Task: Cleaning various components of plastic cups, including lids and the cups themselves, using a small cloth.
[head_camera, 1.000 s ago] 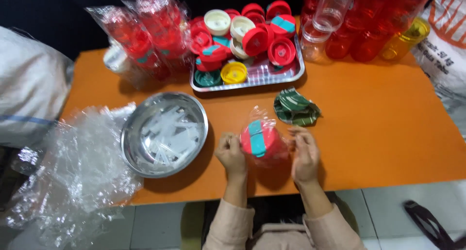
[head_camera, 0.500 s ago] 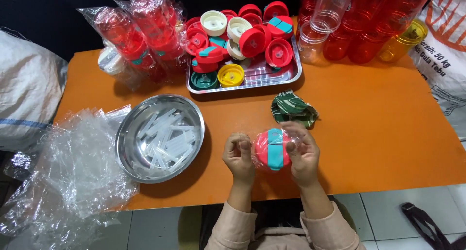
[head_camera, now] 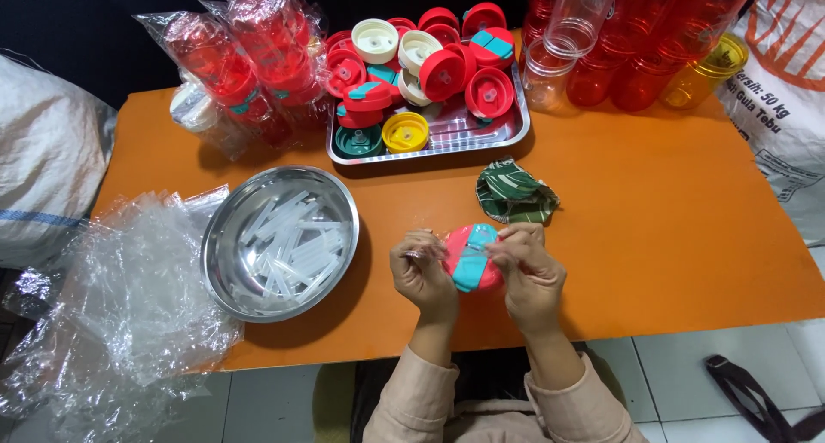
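— What do the two hands have between them?

— One red lid with a teal flap (head_camera: pixel 472 258), near the tabletop's (head_camera: pixel 687 237) front edge. The left hand (head_camera: pixel 423 274) grips its left rim, the right hand (head_camera: pixel 528 267) its right rim, fingers curled over the top. Both are clamped on that lid, with a bit of clear film around it.

— And the containers?

— Three kinds. At 9 o'clock from the lid sits one round steel bowl (head_camera: pixel 281 241), holding a heap of clear plastic straws; too many and too overlapped to count. At 12 o'clock, toward the back, one rectangular steel tray (head_camera: pixel 507 134) carries loose lids: roughly eight red ones, three white, one yellow, one dark green, a couple with teal flaps. The pile hides some, so the count is approximate.

— Bottles?

— At 1 o'clock, along the back edge, a cluster of bare bottles (head_camera: pixel 636 39): about four red, one clear, one yellow, their upper parts cut off by the frame. At 11 o'clock, several red bottles wrapped in clear bags (head_camera: pixel 249 56), at least three, lying against each other.

— Anything else close by?

— One crumpled green-and-white cloth (head_camera: pixel 514 194) just beyond the right hand, at 1 o'clock. One loose heap of clear plastic film (head_camera: pixel 120 305) hangs over the table's left corner, at 9 o'clock past the bowl. A white sack (head_camera: pixel 782 91) stands at the far right, another white sack (head_camera: pixel 43 159) at the left.
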